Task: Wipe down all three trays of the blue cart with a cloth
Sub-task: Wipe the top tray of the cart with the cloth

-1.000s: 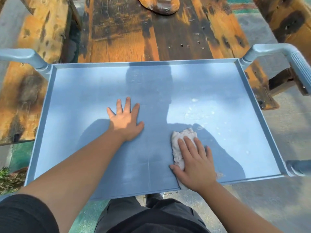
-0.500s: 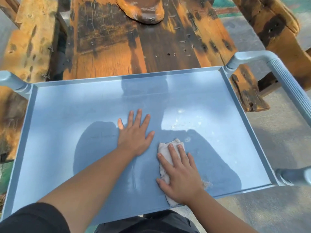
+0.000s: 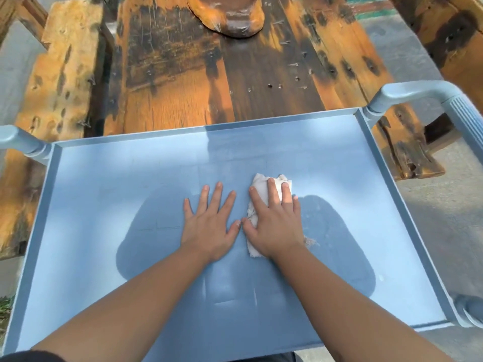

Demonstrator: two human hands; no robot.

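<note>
The blue cart's top tray (image 3: pixel 91 231) fills most of the head view. My left hand (image 3: pixel 209 223) lies flat on its middle with fingers spread. Just to its right, my right hand (image 3: pixel 277 220) presses a crumpled white cloth (image 3: pixel 257 185) onto the tray with straight fingers. The cloth pokes out beyond the fingertips and beside the wrist. The two thumbs nearly touch. The lower trays are hidden under the top one.
The cart's grey-blue handles (image 3: pixel 423 92) stick out at both far corners. A worn orange and dark wooden table (image 3: pixel 209 82) stands right behind the cart, with wooden benches (image 3: pixel 60 74) on either side. Concrete floor (image 3: pixel 449 205) lies to the right.
My right hand has pushed the cloth away from me, from the tray's near part up to its middle. The left hand stayed flat on the tray. The whitish specks once ahead of the cloth no longer show.
</note>
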